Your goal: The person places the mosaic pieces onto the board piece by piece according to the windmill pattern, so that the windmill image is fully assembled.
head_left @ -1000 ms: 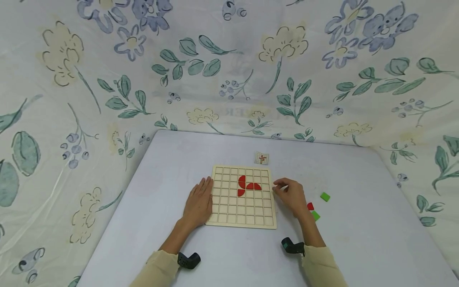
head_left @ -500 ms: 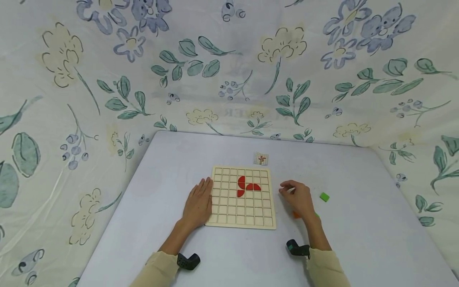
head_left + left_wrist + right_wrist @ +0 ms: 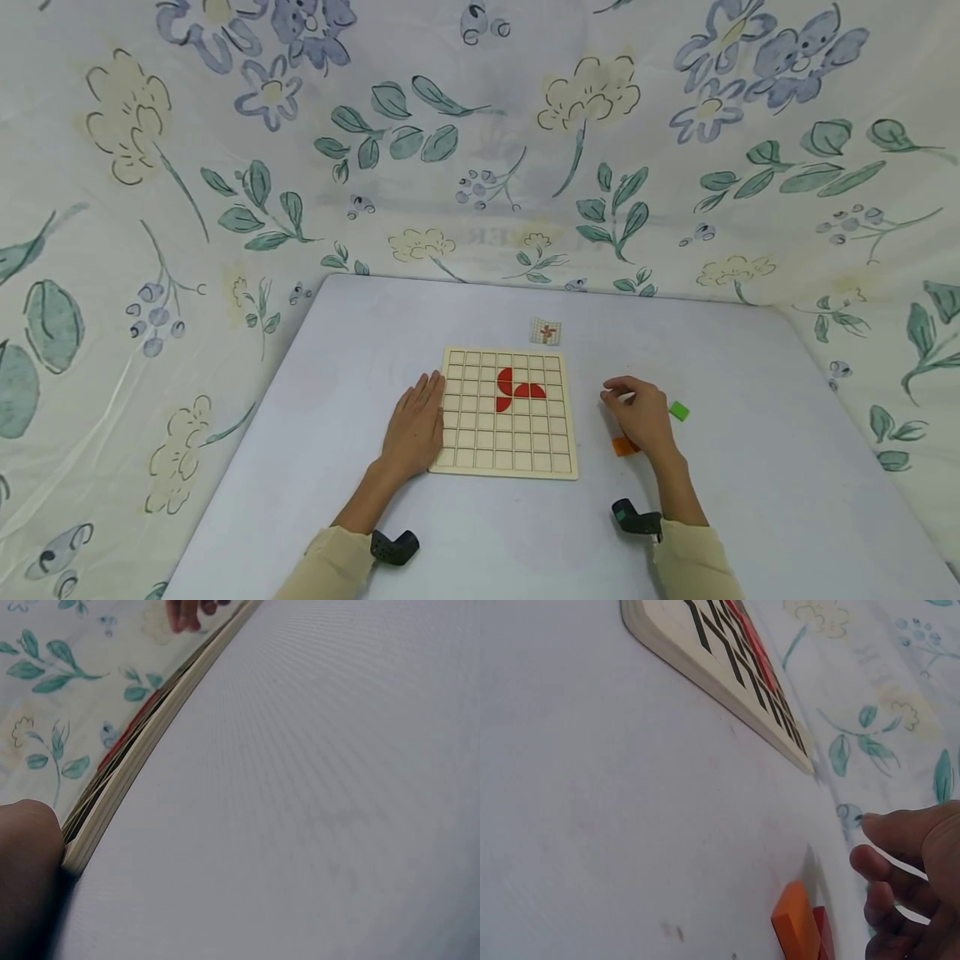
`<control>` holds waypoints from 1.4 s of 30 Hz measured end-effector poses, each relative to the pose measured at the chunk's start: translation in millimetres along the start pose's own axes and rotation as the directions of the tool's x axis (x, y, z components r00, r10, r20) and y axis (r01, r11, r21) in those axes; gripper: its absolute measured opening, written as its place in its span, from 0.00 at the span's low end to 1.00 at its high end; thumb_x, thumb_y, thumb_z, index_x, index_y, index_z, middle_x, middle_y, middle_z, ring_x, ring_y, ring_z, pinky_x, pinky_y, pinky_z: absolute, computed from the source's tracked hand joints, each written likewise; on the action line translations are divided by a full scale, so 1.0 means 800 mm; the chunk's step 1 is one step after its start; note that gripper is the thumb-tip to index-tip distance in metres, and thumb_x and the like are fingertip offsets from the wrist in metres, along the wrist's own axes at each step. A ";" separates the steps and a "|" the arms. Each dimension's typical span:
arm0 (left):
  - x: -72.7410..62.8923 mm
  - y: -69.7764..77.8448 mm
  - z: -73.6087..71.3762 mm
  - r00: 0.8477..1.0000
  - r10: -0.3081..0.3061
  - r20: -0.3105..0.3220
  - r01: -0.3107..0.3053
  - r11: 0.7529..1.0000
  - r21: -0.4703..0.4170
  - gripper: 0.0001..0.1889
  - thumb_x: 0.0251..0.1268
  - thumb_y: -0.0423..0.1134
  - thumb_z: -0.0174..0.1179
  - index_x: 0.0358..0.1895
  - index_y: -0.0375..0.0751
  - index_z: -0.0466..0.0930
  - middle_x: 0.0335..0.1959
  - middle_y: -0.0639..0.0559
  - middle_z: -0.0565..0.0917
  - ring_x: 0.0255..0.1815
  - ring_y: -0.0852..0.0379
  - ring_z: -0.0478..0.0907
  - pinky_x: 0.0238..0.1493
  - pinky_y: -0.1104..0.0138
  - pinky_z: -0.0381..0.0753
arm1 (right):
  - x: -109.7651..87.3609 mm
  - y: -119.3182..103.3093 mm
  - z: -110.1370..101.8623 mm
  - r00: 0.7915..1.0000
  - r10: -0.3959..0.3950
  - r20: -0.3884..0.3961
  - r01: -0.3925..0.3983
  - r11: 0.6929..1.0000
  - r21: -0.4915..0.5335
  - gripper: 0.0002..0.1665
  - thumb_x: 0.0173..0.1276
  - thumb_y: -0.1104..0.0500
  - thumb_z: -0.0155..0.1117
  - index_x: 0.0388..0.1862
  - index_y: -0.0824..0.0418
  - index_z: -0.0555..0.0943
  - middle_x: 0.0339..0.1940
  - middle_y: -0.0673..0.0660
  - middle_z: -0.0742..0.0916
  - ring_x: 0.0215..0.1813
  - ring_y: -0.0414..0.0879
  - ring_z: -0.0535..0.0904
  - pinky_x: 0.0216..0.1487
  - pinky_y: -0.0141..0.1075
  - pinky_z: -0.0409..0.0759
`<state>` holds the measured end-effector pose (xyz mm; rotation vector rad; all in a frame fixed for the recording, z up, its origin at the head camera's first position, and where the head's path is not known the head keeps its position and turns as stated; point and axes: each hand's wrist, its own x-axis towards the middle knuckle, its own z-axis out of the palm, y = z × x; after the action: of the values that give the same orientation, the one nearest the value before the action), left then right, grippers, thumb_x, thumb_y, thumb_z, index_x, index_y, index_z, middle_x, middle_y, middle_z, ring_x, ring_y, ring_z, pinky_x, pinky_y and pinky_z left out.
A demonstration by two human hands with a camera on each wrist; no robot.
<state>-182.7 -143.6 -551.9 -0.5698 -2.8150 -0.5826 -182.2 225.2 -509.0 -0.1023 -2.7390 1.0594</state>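
A wooden grid board (image 3: 465,442) lies on the white table, with red curved pieces (image 3: 506,381) set in several squares of its upper middle. My left hand (image 3: 416,425) rests flat along the board's left edge, fingers straight. To the right of the board, my right hand (image 3: 641,412) is held over the table with fingers loosely bent. Thumb and fingertips stand apart in the right wrist view, nothing between them. Below that hand lies an orange piece (image 3: 795,922), with a red piece (image 3: 823,934) right behind it. My hand and forearm partly cover the pieces there.
Beyond the board's far edge lies a small pattern card (image 3: 545,332) printed with a red figure on a grid. A green square piece (image 3: 678,410) sits just right of my right hand. Flower-printed cloth (image 3: 480,225) rises behind the table.
My right hand has drawn away from the board to the right. The orange piece has come into view, and the lower green piece is now hidden behind the forearm. The left hand has stayed put.
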 end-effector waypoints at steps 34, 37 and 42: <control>0.003 0.002 -0.005 1.000 0.013 -0.017 -0.014 1.000 -0.019 0.26 0.77 0.35 0.42 0.73 0.26 0.57 0.74 0.36 0.59 0.77 0.41 0.51 0.74 0.49 0.49 | -0.017 0.026 -0.047 0.970 0.121 0.209 -0.109 0.992 -0.070 0.16 0.60 0.55 0.75 0.40 0.66 0.86 0.31 0.54 0.84 0.35 0.50 0.79 0.32 0.38 0.78; 0.002 0.002 -0.005 1.000 0.008 -0.013 -0.008 1.000 -0.021 0.26 0.77 0.35 0.42 0.73 0.27 0.56 0.75 0.36 0.59 0.77 0.42 0.50 0.74 0.49 0.48 | -0.018 0.028 -0.047 0.962 0.138 0.234 -0.118 0.988 -0.098 0.18 0.58 0.53 0.76 0.40 0.65 0.86 0.31 0.54 0.85 0.35 0.49 0.79 0.33 0.38 0.78; 0.000 0.001 -0.003 1.000 0.007 -0.009 -0.008 0.999 -0.036 0.26 0.77 0.35 0.42 0.74 0.27 0.56 0.75 0.36 0.59 0.77 0.42 0.50 0.74 0.50 0.48 | -0.019 0.028 -0.047 0.953 0.164 0.254 -0.135 0.983 -0.127 0.19 0.58 0.52 0.77 0.39 0.65 0.87 0.31 0.55 0.86 0.36 0.50 0.79 0.33 0.39 0.78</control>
<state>-181.9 -143.6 -549.6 -0.5827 -2.7982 -0.6336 -159.0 264.9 -499.4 -0.2025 -3.0723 1.0269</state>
